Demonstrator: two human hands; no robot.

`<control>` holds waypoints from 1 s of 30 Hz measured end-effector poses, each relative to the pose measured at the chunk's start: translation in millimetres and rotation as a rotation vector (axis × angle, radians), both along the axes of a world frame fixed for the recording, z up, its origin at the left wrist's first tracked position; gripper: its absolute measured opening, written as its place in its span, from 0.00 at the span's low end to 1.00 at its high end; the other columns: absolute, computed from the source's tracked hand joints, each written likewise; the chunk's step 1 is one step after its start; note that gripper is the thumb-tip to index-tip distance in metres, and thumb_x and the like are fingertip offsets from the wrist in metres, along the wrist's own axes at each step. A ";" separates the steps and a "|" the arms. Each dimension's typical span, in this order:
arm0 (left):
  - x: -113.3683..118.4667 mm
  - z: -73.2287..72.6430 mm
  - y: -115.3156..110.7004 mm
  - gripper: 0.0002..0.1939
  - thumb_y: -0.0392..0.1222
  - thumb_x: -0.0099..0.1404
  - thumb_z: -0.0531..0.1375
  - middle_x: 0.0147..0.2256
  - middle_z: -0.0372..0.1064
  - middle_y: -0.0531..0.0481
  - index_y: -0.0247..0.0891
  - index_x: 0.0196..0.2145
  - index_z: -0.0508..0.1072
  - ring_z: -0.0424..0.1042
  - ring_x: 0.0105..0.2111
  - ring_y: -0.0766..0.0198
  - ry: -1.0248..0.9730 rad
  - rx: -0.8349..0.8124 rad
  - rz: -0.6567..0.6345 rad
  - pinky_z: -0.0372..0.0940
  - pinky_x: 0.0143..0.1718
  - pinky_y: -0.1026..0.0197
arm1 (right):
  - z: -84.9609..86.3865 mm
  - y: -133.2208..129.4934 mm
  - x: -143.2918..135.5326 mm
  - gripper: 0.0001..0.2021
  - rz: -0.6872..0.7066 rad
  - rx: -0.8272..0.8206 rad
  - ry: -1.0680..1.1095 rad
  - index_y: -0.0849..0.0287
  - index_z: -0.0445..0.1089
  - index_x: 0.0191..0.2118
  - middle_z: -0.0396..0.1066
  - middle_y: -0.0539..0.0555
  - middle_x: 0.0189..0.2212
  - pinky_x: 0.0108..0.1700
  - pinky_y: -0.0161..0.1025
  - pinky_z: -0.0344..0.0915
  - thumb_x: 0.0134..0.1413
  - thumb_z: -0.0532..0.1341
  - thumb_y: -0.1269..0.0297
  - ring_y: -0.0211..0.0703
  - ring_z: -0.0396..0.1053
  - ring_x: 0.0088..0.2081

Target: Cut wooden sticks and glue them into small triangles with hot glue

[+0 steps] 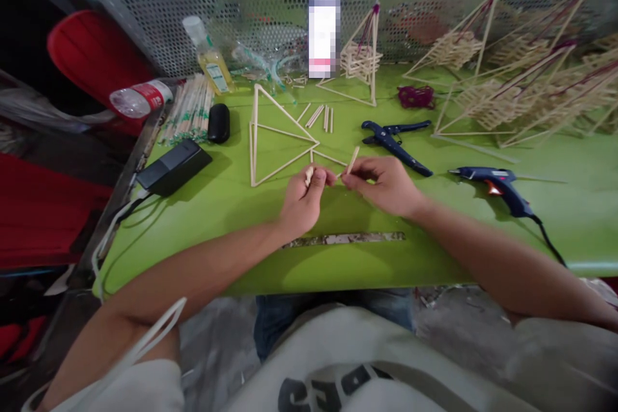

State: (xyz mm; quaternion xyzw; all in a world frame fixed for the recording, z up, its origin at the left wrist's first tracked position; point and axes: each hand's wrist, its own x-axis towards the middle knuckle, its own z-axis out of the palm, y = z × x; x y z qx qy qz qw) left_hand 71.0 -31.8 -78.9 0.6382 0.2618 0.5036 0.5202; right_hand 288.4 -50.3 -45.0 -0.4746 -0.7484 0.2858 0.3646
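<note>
My left hand (302, 203) is closed round a small bunch of short wooden sticks (309, 176), their ends showing above the fingers. Between the fingers of my right hand (386, 183) is a short wooden stick (354, 158), tilted upward. The fingertips of both hands are close together over the green table (232, 251). Just beyond them lies a frame of long sticks (282, 167) joined into triangles; my hands hide part of its near side. Several loose short sticks (316, 116) lie behind it.
Right of my hands are a blue cutter (396, 145), a glue gun (492, 180) and purple thread (416, 96). Finished-looking stick pyramids (502, 96) crowd the back right. Leftward are a black adapter (174, 167), bundled sticks (190, 106) and bottles (215, 64). A phone (323, 38) stands behind.
</note>
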 end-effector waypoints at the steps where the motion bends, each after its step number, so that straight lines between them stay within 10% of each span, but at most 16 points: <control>1: -0.1 0.1 -0.3 0.21 0.57 0.83 0.57 0.38 0.78 0.46 0.40 0.40 0.79 0.77 0.40 0.62 -0.006 0.017 0.028 0.74 0.41 0.58 | -2.1 -4.3 -6.2 0.11 0.038 -0.055 0.027 0.56 0.81 0.38 0.80 0.52 0.30 0.30 0.40 0.66 0.70 0.67 0.56 0.41 0.70 0.27; 7: -3.1 2.8 -6.2 0.16 0.54 0.82 0.60 0.58 0.80 0.40 0.42 0.53 0.81 0.78 0.61 0.54 0.028 -0.033 -0.126 0.72 0.68 0.45 | -17.9 -15.2 -27.7 0.11 0.075 0.048 -0.018 0.57 0.77 0.34 0.77 0.51 0.27 0.30 0.39 0.61 0.69 0.63 0.63 0.38 0.65 0.25; 30: -13.0 16.4 -18.1 0.16 0.48 0.81 0.62 0.66 0.77 0.40 0.43 0.58 0.84 0.76 0.68 0.49 0.124 -0.093 -0.258 0.69 0.73 0.44 | -36.9 -21.7 -21.4 0.11 0.135 0.263 -0.115 0.59 0.85 0.45 0.85 0.56 0.37 0.39 0.38 0.71 0.73 0.62 0.70 0.42 0.78 0.35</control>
